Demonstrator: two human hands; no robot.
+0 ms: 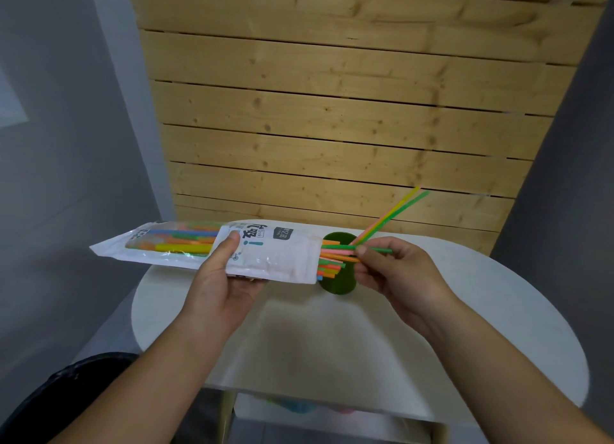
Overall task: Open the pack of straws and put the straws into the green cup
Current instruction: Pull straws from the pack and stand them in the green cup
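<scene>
My left hand holds a white plastic pack of straws level above the table, thumb on top. Coloured straws stick out of its open right end. My right hand pinches a green straw that is partly drawn out of the pack. The green cup stands on the round white table, just behind the pack's open end. A few straws, yellow, pink and green, lean out of the cup to the upper right.
A wooden slat wall rises right behind the table. Grey walls stand on both sides. A lower shelf under the tabletop holds blurred coloured things. Something dark lies at the lower left.
</scene>
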